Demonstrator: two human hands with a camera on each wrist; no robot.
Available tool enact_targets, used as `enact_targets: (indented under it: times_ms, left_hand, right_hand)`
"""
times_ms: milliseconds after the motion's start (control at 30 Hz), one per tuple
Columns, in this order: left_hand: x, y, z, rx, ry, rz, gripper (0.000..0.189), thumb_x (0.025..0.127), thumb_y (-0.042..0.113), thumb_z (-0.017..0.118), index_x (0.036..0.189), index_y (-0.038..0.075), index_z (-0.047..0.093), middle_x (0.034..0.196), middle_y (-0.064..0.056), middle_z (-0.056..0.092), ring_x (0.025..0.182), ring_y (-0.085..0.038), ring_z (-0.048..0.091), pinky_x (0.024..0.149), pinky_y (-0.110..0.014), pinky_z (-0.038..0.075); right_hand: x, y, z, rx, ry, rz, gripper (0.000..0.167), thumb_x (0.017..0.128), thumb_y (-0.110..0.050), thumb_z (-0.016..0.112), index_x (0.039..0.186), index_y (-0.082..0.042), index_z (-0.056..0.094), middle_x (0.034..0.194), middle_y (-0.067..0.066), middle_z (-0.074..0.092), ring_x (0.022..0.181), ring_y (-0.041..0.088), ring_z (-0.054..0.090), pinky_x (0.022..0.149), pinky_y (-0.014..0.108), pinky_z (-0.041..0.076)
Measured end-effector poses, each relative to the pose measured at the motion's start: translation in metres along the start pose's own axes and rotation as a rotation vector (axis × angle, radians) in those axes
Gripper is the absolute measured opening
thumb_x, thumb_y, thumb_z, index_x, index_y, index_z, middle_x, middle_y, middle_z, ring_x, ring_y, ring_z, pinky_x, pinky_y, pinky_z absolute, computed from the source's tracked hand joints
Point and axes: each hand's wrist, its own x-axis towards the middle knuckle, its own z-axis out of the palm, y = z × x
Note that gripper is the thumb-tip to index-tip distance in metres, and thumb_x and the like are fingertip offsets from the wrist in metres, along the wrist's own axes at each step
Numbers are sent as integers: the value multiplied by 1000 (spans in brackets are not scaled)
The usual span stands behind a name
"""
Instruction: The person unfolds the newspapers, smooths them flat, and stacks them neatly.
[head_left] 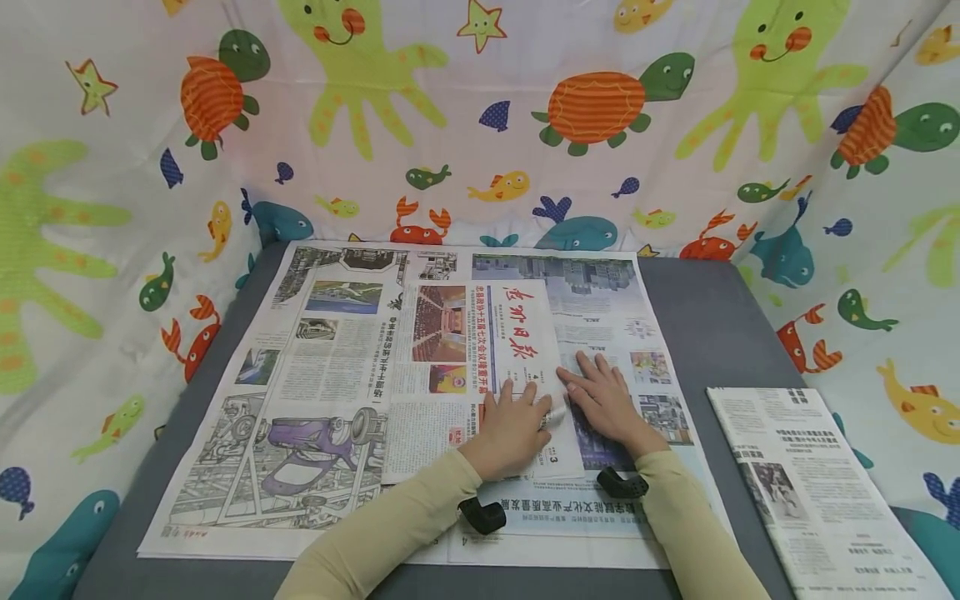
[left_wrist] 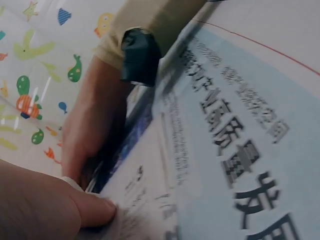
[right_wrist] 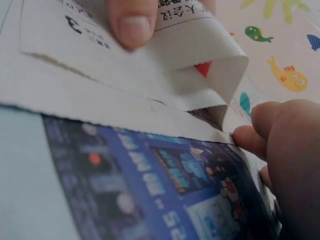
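Note:
A small folded newspaper point(head_left: 438, 425) with red headline characters lies on a large spread newspaper point(head_left: 322, 367). My left hand point(head_left: 510, 429) rests on the small one near its right edge, fingers spread. Its thumb point(right_wrist: 134, 30) presses the top sheet in the right wrist view, where the edge of that paper point(right_wrist: 200, 87) bends up in a loose fold. Just right of that edge, my right hand point(head_left: 603, 404) lies with extended fingers on the large newspaper. In the right wrist view a fingertip point(right_wrist: 245, 139) of it touches the lower layer's edge.
The large newspaper covers much of the grey table point(head_left: 693, 325). Another folded newspaper point(head_left: 817, 492) lies at the table's right side. A white curtain point(head_left: 465, 100) printed with sea animals hangs behind and along both sides. Each wrist wears a black band point(head_left: 483, 515).

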Motion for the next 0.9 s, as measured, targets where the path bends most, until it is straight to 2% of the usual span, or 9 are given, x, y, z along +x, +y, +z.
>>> enact_targets:
  times_ms: [267, 367, 433, 500, 600, 667, 767, 800, 900]
  left_hand:
    - [2, -13, -12, -202, 19, -8, 47, 102, 25, 61, 148, 22, 55, 147, -8, 59, 139, -40, 52, 108, -62, 45]
    - [0, -19, -15, -314, 67, 3, 47, 102, 20, 61, 148, 20, 55, 140, -8, 65, 125, -33, 64, 100, -49, 53]
    - [-3, -25, -19, -388, 111, 10, 47, 101, 17, 62, 148, 18, 56, 133, -8, 69, 104, -22, 69, 87, -37, 55]
    - [-7, -32, -25, -463, 163, 12, 47, 101, 13, 61, 147, 16, 56, 127, -11, 73, 76, -15, 63, 69, -29, 50]
    - [-15, -42, -41, -546, 250, -13, 47, 101, 9, 58, 148, 15, 56, 120, -15, 75, 53, -10, 42, 55, -24, 37]
    - [-21, -50, -53, -588, 314, -31, 47, 100, 5, 56, 147, 13, 57, 109, -20, 76, 47, -9, 30, 49, -23, 31]
    - [-31, -62, -69, -607, 406, -67, 47, 99, 3, 55, 145, 12, 58, 103, -25, 75, 46, -7, 24, 48, -22, 27]
    - [-35, -66, -74, -615, 429, -77, 46, 99, 3, 55, 145, 11, 59, 93, -26, 74, 45, -7, 22, 47, -22, 27]
    - [-47, -77, -88, -650, 493, -105, 45, 100, 4, 55, 144, 10, 59, 111, -28, 73, 43, -6, 21, 46, -21, 26]
  right_hand:
    - [0, 1, 0, 7, 2, -7, 47, 109, -26, 42, 150, -7, 50, 165, 27, 28, 154, 56, 11, 119, 76, 6]
    - [0, 2, 1, -6, 6, -11, 47, 108, -26, 42, 150, -7, 50, 164, 27, 28, 153, 56, 12, 118, 77, 7]
    - [-1, 1, 1, -20, 7, -13, 47, 108, -26, 42, 151, -7, 50, 164, 27, 28, 153, 57, 13, 118, 77, 8]
    - [-1, 1, 2, -38, 3, -16, 47, 108, -26, 43, 151, -8, 50, 164, 27, 28, 153, 57, 13, 117, 78, 9]
    - [-2, 1, 2, -55, -1, -14, 48, 108, -28, 44, 152, -10, 49, 165, 26, 27, 153, 57, 13, 118, 77, 8]
    - [-2, 2, 3, -50, 0, -14, 48, 108, -28, 44, 153, -10, 48, 166, 26, 26, 154, 56, 12, 118, 76, 7]
    - [-1, 3, 4, -29, 6, -18, 49, 108, -29, 44, 153, -10, 47, 166, 26, 26, 154, 55, 10, 119, 75, 6]
    - [-1, 3, 4, -25, 8, -22, 49, 108, -29, 44, 154, -10, 46, 166, 26, 26, 154, 55, 11, 119, 75, 6]
    - [-1, 3, 4, -7, 11, -15, 51, 109, -30, 42, 156, -9, 42, 166, 26, 26, 155, 54, 10, 120, 74, 4]
